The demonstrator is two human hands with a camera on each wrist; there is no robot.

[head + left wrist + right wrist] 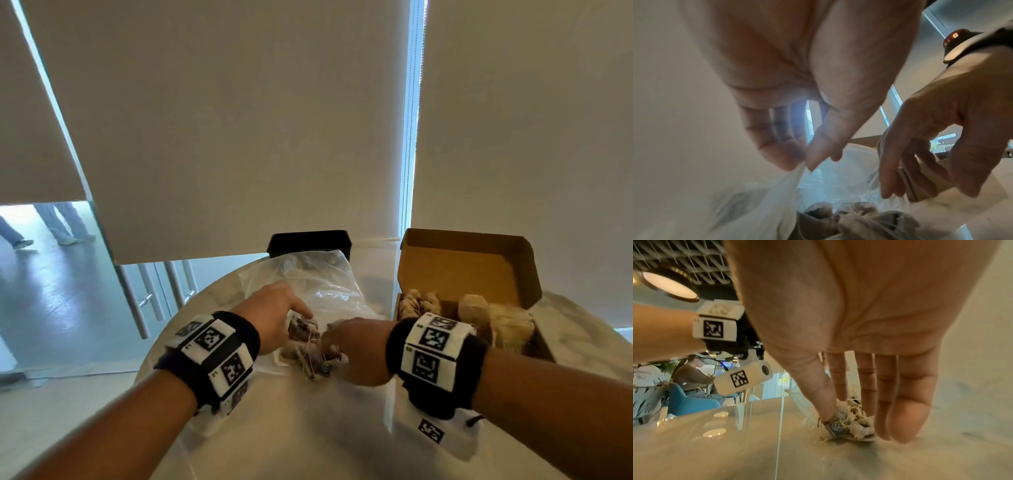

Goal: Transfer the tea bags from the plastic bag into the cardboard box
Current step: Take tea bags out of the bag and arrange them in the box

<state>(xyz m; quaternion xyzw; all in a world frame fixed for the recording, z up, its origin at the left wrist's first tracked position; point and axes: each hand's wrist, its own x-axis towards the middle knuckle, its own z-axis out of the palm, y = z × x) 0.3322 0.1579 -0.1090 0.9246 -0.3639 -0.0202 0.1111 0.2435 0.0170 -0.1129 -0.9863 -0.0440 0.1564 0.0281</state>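
A clear plastic bag (325, 284) lies on the table with its mouth toward me, and a pile of stringed tea bags (308, 359) sits at that mouth. My left hand (298, 313) pinches the bag's edge (772, 194) between thumb and fingers (777, 155). My right hand (334, 339) reaches down over the pile of tea bags (857, 421), fingers (906, 418) straight on one side and thumb touching the other. The open cardboard box (462, 263) stands to the right, with several tea bags (496, 318) inside.
A black container (310, 241) stands behind the plastic bag. The round white table (308, 438) ends close on the left, with floor and a glass door beyond. Roller blinds hang behind the table.
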